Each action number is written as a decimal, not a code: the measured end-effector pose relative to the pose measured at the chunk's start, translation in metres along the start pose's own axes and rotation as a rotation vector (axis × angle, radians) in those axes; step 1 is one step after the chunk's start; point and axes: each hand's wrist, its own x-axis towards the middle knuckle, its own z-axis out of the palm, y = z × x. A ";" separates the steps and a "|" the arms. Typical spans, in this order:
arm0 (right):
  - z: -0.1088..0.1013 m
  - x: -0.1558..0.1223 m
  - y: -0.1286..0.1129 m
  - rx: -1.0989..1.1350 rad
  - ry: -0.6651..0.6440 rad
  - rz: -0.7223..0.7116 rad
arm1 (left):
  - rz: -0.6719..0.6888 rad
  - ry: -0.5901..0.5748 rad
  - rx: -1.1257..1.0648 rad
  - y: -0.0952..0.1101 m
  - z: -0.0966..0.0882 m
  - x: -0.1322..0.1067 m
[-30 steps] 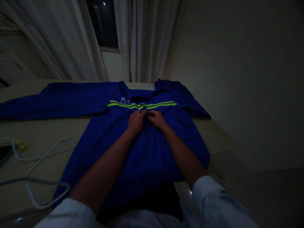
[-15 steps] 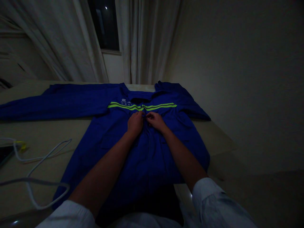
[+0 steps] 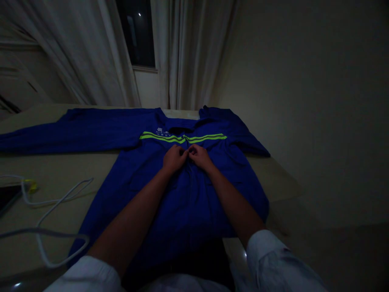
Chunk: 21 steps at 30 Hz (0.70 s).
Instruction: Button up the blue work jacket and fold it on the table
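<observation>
A blue work jacket with bright yellow-green chest stripes lies spread front side up, its collar away from me. White lettering and a logo mark one side of the chest. My left hand is closed at the front placket, just below the stripes. Right beside it, my right hand pinches at the same placket, fingertips nearly meeting those of the left. The bit of cloth or fastener between the fingers is too small and dark to make out.
The jacket rests on a pale table. To the left lie a white cable and a dark flat device with something yellow at its edge. Curtains and a dark window stand behind; a wall rises at right.
My fingertips have shifted slightly along the placket and come closer together, with the left hand's thumb and finger now forming a loop. The jacket stays in place; the view has moved a little.
</observation>
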 end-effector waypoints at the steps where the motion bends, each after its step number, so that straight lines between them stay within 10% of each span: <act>1: 0.000 0.000 0.000 -0.009 0.008 -0.003 | -0.009 -0.001 -0.003 0.000 0.000 0.000; 21: 0.003 0.009 0.008 -0.248 0.137 -0.150 | -0.004 0.043 -0.026 -0.002 0.003 -0.001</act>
